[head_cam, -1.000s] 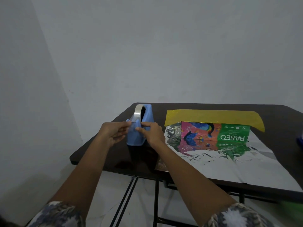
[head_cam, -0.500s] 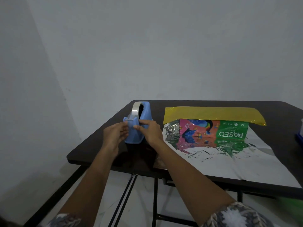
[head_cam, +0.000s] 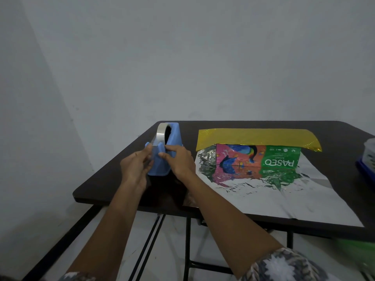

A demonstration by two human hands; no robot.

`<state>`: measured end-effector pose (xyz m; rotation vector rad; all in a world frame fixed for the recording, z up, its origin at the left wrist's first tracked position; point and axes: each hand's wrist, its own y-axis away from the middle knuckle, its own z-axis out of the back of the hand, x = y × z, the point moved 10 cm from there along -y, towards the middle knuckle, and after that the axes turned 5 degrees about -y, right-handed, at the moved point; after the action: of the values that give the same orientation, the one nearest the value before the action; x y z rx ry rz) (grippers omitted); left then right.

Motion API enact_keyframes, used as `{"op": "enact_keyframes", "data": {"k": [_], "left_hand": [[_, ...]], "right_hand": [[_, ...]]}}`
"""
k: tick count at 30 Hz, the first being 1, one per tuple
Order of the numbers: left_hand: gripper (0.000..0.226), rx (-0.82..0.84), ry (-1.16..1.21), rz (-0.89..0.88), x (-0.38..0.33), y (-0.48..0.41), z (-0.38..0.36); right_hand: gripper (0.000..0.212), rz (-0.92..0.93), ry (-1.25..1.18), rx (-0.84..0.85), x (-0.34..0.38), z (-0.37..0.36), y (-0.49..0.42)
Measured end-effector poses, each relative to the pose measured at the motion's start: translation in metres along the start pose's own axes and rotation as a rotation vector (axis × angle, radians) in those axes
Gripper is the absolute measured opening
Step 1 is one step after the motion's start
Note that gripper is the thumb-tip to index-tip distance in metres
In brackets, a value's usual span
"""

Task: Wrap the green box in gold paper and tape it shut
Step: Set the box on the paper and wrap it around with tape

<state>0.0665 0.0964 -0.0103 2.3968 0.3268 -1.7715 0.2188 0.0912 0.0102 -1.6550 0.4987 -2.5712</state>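
You are still early: the green box [head_cam: 257,157] sits unwrapped on the gold paper [head_cam: 257,136], only the far flap folded over it, while your left hand [head_cam: 136,169] pinches tape [head_cam: 161,133] and your right hand [head_cam: 179,161] grips the tape dispenser [head_cam: 160,168], so all folding and sealing remain.

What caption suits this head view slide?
Left hand pinches tape, right hand holds the blue dispenser; green box sits on gold paper.

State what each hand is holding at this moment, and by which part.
The left hand pinches the free end of the clear tape strip; the right hand pinches the blue plastic tape dispenser at its front cutter end.
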Motion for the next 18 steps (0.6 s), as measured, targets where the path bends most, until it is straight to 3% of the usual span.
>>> {"op": "enact_keyframes", "data": {"k": [10, 14, 18], "left_hand": [[0.022, -0.011, -0.042, -0.081, 0.0067, -0.0034, 0.0063], [0.019, -0.018, 0.017, -0.033, 0.0075, -0.0020, 0.0040], [0.027, -0.057, -0.045, -0.038, 0.0070, -0.0044, 0.0042]], "right_hand": [[0.046, -0.001, -0.032, -0.005, -0.0062, -0.0036, -0.0037], [0.046, 0.020, -0.052, 0.002, -0.0072, -0.0047, -0.0050], [0.047, 0.035, -0.075, 0.004, -0.0081, -0.0059, -0.0053]]}}
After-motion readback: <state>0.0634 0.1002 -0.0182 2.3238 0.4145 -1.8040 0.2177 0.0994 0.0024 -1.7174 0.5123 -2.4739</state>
